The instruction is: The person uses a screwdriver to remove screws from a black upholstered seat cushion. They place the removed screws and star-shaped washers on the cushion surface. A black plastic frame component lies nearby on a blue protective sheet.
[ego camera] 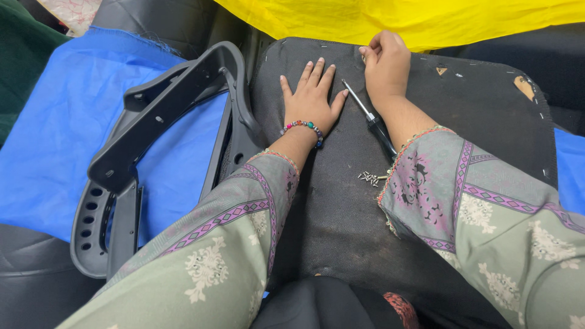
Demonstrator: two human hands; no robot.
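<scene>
My left hand (312,96) lies flat, fingers spread, on a black fabric-covered seat panel (341,201). A beaded bracelet (303,126) circles its wrist. My right hand (386,64) rests near the panel's far edge with its fingers curled; whether it pinches something small I cannot tell. A screwdriver (369,119) with a black handle lies on the panel between my forearms, its metal tip pointing at my left thumb. A small pile of screws (368,177) sits on the panel next to my right sleeve.
A grey plastic chair frame (158,116) with slotted holes lies to the left on blue cloth (55,140). Yellow fabric (414,18) covers the far edge. More blue cloth (571,164) shows at the right.
</scene>
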